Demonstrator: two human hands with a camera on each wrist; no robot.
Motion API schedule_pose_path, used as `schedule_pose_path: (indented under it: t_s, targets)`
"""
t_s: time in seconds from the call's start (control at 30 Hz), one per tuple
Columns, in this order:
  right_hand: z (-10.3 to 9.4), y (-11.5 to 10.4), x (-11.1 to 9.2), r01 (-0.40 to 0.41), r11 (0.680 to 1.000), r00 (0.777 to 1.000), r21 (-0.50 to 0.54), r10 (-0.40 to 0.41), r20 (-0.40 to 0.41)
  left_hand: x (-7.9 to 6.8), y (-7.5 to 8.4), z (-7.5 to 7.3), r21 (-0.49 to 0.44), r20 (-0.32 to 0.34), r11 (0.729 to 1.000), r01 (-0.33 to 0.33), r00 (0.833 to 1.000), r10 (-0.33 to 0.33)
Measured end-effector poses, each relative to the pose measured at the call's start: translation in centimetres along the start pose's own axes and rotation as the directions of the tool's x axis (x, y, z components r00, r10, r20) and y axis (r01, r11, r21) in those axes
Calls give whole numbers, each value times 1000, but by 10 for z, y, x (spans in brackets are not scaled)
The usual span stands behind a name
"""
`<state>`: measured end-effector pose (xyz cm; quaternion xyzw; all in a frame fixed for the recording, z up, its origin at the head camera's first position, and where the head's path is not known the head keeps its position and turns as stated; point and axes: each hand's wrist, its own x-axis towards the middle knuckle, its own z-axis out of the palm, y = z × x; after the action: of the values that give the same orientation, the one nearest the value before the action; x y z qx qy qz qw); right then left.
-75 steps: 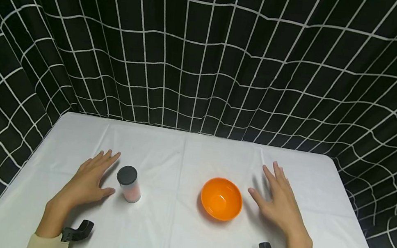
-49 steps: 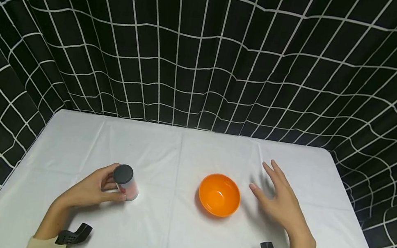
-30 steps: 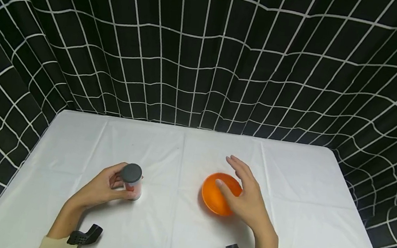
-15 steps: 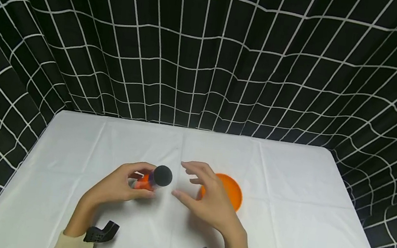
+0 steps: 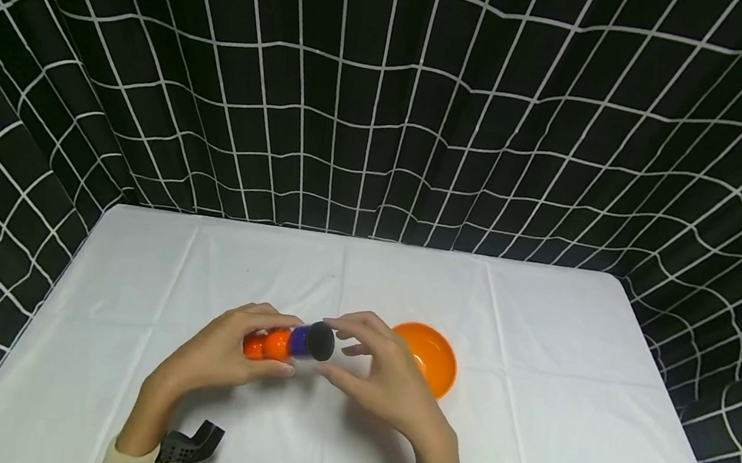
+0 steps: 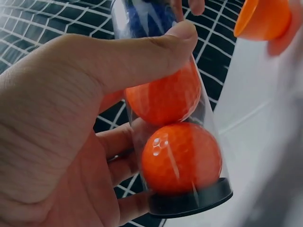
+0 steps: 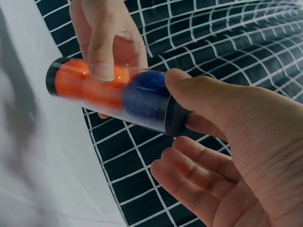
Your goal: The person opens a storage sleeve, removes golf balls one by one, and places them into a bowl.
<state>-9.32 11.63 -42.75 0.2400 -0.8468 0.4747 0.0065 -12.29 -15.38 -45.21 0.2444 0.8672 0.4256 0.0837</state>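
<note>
Clear tube [image 5: 284,344] has moved rightward and tipped sideways, now above the desk [image 5: 566,394]; left hand [image 5: 214,347] gripping its body, right hand [image 5: 394,385] pinching its black cap [image 5: 321,341]. Left wrist view adds a black base [image 6: 191,202], hidden in head view.

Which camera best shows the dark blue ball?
The right wrist view: the dark blue ball in the clear plastic tube looks large, nearly whole. The head view shows it small; the left wrist view crops it above.
</note>
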Motion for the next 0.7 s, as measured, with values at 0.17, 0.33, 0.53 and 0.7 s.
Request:
schedule_pose_path:
  t_s: [0.17,0.33,0.53,0.7]
  targets:
    - [1,0,1,8,1000,1000,15,-8,-2,-2,5,-1,42,-10,999,18,1000,-17]
    - [2,-1,1,10,998,1000,66,-11,18,-4,7,-1,74,-1,997,37,999,-37]
    - [7,0,2,20,996,999,92,-24,41,-8,8,0,111,5,991,70,997,-71]
    - [12,3,3,45,993,998,111,-49,35,-10,7,-3,147,-1,986,74,997,-75]
